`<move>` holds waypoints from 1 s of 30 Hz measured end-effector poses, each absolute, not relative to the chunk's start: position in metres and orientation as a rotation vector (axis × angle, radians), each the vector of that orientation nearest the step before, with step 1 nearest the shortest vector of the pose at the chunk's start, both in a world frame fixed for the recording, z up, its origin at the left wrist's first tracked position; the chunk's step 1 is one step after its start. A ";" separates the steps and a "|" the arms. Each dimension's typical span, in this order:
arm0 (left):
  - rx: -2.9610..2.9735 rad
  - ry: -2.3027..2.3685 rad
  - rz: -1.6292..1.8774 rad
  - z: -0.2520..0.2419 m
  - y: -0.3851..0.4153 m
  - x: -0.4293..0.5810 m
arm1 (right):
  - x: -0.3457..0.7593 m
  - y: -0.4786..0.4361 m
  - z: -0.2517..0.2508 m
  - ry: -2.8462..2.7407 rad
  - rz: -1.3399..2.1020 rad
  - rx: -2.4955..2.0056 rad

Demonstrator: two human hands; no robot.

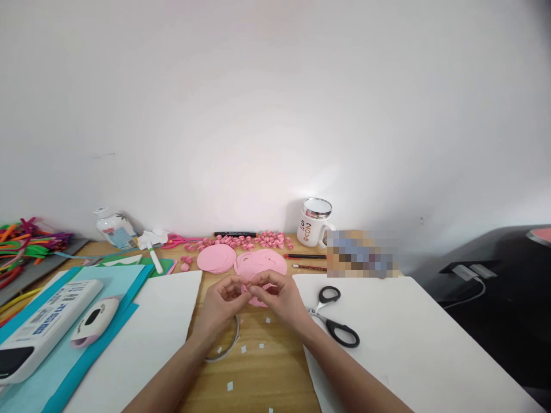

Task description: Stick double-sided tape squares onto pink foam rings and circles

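Note:
My left hand (221, 303) and my right hand (278, 295) meet over the wooden table (275, 367), fingers pinched together on a pink paper piece (253, 295) between them. Just behind lie stacks of pink paper circles (217, 258) and cut pink spirals (262, 263). A row of small rolled pink paper roses (252, 240) lies further back. Under my left wrist sits a roll of clear tape (226, 347). Black-handled scissors (336, 321) rest right of my right hand on a white sheet (413, 344).
A white mug (315, 223) stands at the back by the wall. Pencils (307, 257) and a black marker (235, 234) lie nearby. On the left are teal paper (103, 287), a white box (47, 321), a punch (92, 318), pink scissors (181, 241), a jar (114, 226) and coloured pipe cleaners (26, 241).

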State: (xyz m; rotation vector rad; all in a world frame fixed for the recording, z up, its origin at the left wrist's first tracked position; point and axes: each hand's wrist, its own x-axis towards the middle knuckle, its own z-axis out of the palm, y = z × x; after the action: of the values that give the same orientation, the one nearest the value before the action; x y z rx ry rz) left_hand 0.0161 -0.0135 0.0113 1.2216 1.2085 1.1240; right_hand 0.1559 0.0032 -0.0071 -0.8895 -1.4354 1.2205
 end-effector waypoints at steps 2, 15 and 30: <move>1.231 1.222 1.125 0.011 -0.013 0.016 | 0.156 0.004 -0.009 -1.434 1.221 -0.890; 0.785 0.971 1.197 0.005 -0.006 0.010 | 0.152 0.004 -0.016 -1.330 1.509 -0.891; 0.785 0.924 1.216 0.007 -0.010 0.012 | 0.148 0.004 -0.016 -1.234 1.605 -0.895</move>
State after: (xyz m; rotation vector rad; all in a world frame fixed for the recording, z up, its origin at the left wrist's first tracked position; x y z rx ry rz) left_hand 0.0124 -0.0100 0.0066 0.7854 0.9238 1.2158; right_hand 0.1477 0.0037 -0.0158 -0.8953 -1.2341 1.6048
